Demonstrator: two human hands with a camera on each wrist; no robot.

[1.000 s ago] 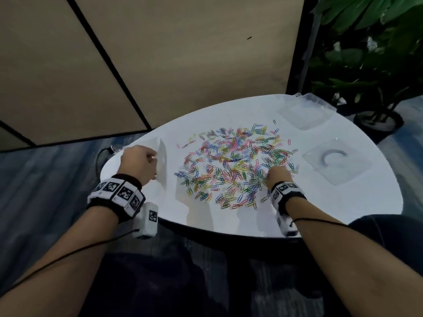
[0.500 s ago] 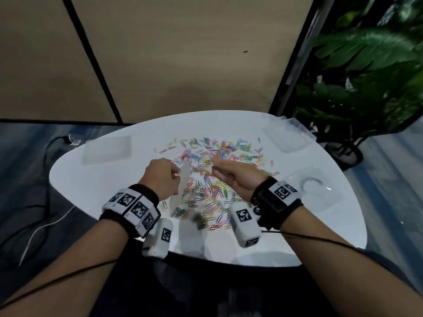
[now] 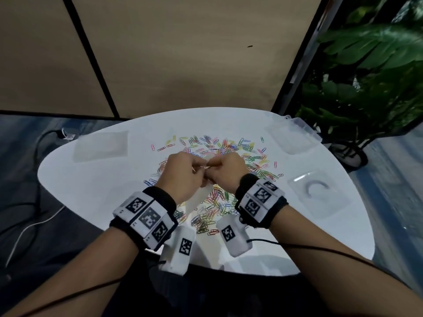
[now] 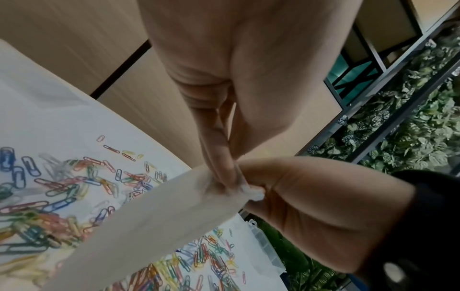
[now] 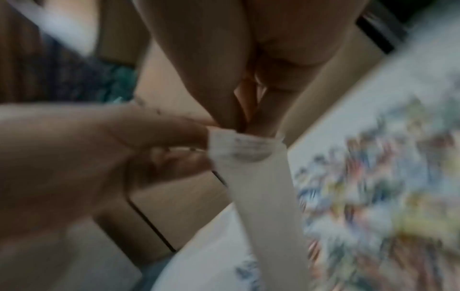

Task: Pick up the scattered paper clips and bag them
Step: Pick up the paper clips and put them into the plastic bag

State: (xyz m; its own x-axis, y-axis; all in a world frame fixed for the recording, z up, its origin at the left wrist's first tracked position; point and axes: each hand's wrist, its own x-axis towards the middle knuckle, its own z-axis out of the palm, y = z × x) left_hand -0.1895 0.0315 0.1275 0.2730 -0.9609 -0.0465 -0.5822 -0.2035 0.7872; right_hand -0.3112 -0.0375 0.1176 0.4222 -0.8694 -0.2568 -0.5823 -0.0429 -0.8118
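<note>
Several coloured paper clips (image 3: 231, 146) (image 4: 62, 187) lie spread over the middle of the white table (image 3: 91, 191). Both hands meet just above the pile. A small clear plastic bag (image 3: 202, 194) (image 4: 161, 226) (image 5: 261, 187) hangs down from them. My left hand (image 3: 199, 167) (image 4: 229, 181) (image 5: 199, 145) pinches the bag's top edge. My right hand (image 3: 214, 165) (image 4: 259, 195) (image 5: 248, 126) pinches the same edge right beside it. Whether the right fingers also hold clips is hidden. The right wrist view is blurred.
A second flat clear bag (image 3: 100, 146) lies at the table's back left. A clear plastic box (image 3: 293, 136) sits at the back right, and a clear packet (image 3: 318, 191) lies near the right edge. A potted plant (image 3: 366, 76) stands right; cables (image 3: 34, 220) trail on the floor left.
My left hand brought the bag from the table's left side to above the clips. My right hand lifted off the pile and joined it at the bag's top.
</note>
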